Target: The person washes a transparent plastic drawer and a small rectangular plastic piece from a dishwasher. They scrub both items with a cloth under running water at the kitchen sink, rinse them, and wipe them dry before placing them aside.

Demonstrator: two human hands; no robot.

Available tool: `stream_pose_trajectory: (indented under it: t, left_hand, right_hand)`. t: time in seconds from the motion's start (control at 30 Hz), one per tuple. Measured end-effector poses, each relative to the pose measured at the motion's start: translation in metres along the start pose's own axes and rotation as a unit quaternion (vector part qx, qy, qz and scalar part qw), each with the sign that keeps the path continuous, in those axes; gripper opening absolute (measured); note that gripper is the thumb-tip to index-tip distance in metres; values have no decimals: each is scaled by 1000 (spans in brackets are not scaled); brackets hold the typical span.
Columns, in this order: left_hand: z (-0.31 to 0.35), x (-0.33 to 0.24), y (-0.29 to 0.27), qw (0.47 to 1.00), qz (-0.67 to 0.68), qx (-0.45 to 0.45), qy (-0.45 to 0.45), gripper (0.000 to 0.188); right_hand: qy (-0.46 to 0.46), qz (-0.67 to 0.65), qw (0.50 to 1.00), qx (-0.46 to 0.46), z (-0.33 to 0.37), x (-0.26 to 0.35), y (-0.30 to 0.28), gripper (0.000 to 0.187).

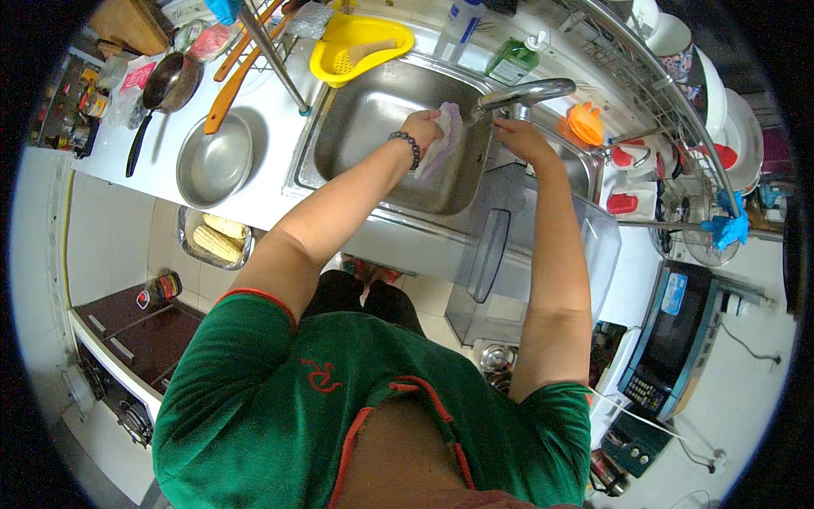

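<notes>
My left hand point(419, 129), with a dark beaded bracelet at the wrist, is closed on a white cloth point(437, 153) with pale purple edges. It holds the cloth inside the right half of the steel sink basin point(356, 127). Close below the chrome tap point(536, 90) is my right hand point(519, 138), its fingers pointing left and partly hidden; whether they touch the tap is unclear. Under my right forearm, a clear grey plastic bin point(585, 246) with a long handle leans over the sink's front edge.
Behind the sink stand a yellow strainer basket point(326, 61) and a green soap bottle point(515, 61). A steel bowl point(214, 161) and a dark pan point(172, 83) rest on the left counter. Corn cobs point(217, 243) sit low at left. A dish rack point(678, 102) rises at right.
</notes>
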State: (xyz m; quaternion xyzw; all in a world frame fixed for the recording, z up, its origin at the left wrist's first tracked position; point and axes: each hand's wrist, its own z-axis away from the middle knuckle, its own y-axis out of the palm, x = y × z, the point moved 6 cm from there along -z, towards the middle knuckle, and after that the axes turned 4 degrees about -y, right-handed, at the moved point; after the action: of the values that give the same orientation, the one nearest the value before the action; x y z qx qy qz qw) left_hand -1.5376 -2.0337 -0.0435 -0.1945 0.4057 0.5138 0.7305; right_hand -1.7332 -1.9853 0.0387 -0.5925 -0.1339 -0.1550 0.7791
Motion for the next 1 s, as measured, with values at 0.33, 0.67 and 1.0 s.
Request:
stream_pose_trajectory:
  t: [0.33,0.67,1.0]
  left_hand:
    - [-24,-33,34,944,-259,-61,196,26]
    - [-46,-55,31,864,-417,4,282,39]
    - [-25,-74,32,923,-231,211,223,17]
  right_hand:
    - [0,-43,997,-59,7,0,-6,31]
    - [45,-349,880,-320,102,106,-13,25]
    - [85,-588,652,-470,-17,50,113,35]
